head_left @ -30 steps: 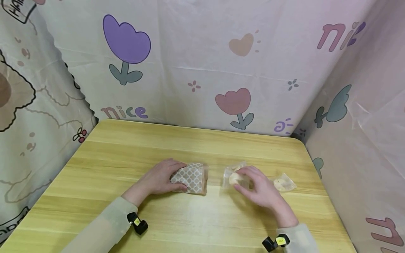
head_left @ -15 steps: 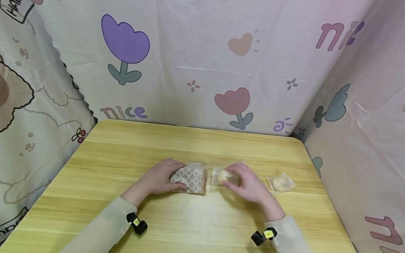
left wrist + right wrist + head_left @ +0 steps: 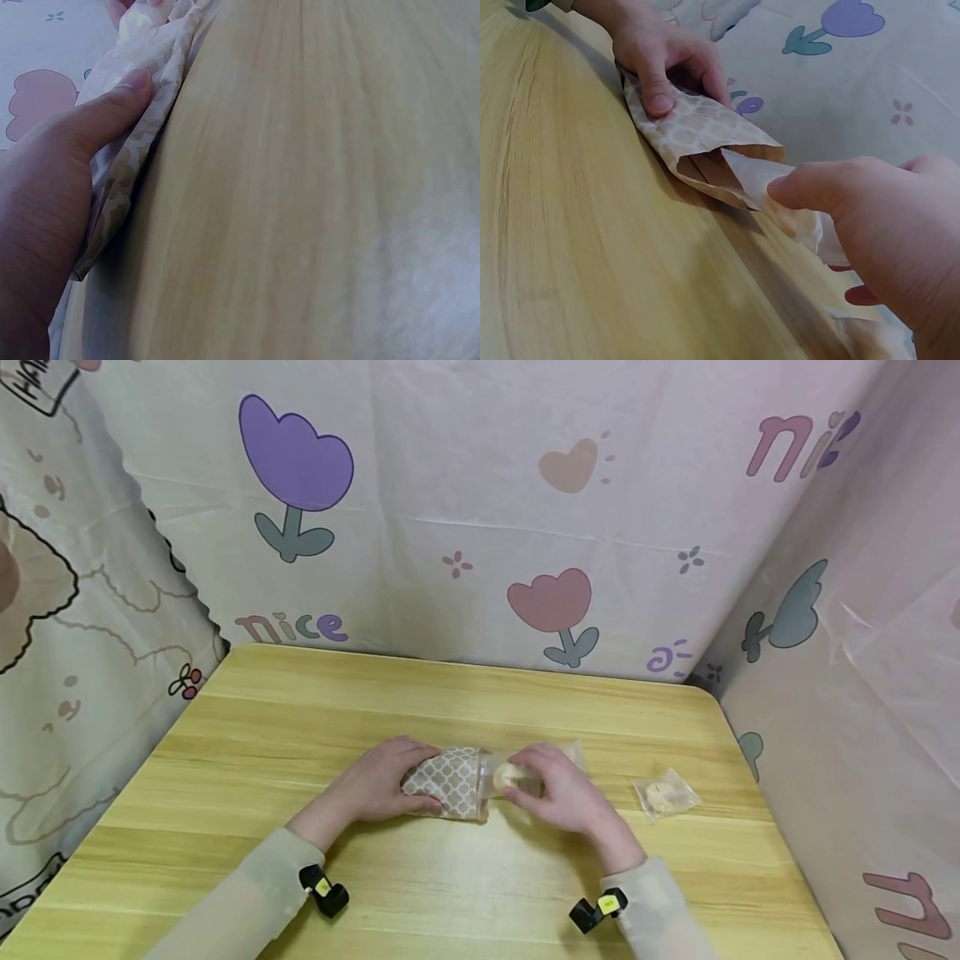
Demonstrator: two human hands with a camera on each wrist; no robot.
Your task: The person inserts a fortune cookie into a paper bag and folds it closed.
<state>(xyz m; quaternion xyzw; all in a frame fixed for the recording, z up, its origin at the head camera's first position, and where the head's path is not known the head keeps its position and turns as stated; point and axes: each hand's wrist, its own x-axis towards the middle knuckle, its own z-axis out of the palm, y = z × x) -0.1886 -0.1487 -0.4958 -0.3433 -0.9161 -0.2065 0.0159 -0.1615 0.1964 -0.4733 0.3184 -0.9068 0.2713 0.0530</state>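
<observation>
A flat paper bag (image 3: 450, 783) with a brown and white lattice print lies on the table, its mouth facing right. My left hand (image 3: 386, 779) grips its closed end, thumb on the near side and fingers on the far side. My right hand (image 3: 558, 789) pinches a clear packet (image 3: 506, 777) holding a cream-coloured, rounded snack. In the right wrist view, the bag's mouth gapes and the leading corner of the packet (image 3: 754, 174) reaches into it. The left wrist view shows the thumb (image 3: 112, 112) on the printed paper.
Another clear packet (image 3: 666, 795) with pale contents lies to the right on the wooden table (image 3: 450, 893). A clear packet edge (image 3: 577, 753) shows behind my right hand, mostly hidden. Printed curtains (image 3: 420, 527) hang along the table's back and sides.
My right hand has moved left, bringing the pinched packet from beside the other packets up to the bag's mouth. The left hand and the bag have stayed in place.
</observation>
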